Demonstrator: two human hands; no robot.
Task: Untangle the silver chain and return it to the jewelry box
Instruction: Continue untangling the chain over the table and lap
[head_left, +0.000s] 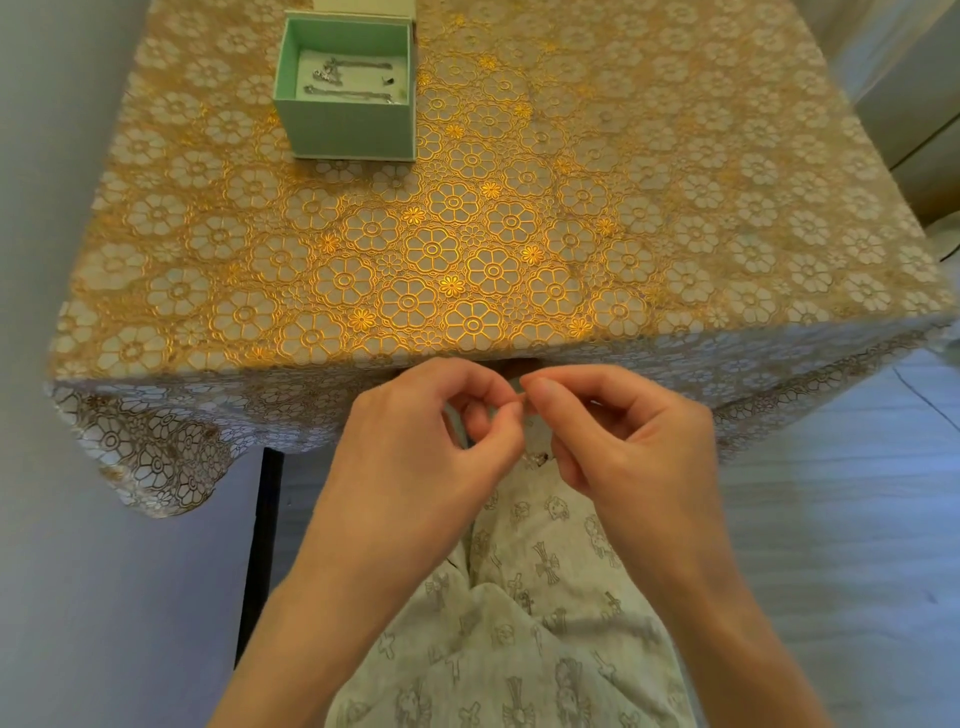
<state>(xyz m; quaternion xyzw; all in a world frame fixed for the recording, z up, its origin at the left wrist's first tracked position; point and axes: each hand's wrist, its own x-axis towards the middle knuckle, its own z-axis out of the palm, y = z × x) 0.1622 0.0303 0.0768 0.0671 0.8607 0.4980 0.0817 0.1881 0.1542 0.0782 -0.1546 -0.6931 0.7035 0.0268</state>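
Left hand and right hand over lap, fingertips pinching silver chain between them (barely visible). Jewelry box open, far across table. Risk — hard tug tightens knot, or chain slips into lap.

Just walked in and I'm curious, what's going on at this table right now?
A person sits at the table's near edge, left hand and right hand pinching a thin silver chain between their fingertips above their lap. The mint-green jewelry box stands open on the gold floral tablecloth, other jewelry inside.
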